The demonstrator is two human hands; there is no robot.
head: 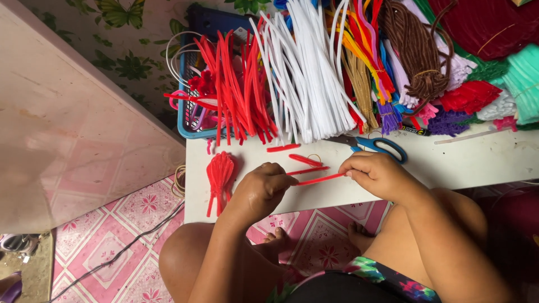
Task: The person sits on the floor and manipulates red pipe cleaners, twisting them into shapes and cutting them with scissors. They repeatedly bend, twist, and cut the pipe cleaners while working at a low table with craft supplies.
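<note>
My left hand (263,188) and my right hand (375,173) both pinch one red pipe cleaner (319,179), stretched between them over the white table (477,163). Two short red pieces (306,161) lie just beyond it, and another red piece (283,148) lies further back. A folded red fan shape (219,175) made of pipe cleaners rests to the left of my left hand.
A blue basket (188,120) holds red pipe cleaners (236,95). Bundles of white (306,73), brown (418,50), yellow, purple and green pipe cleaners fill the table's back. Blue-handled scissors (377,145) lie behind my right hand. My knees sit under the table's front edge, above a pink patterned floor (129,224).
</note>
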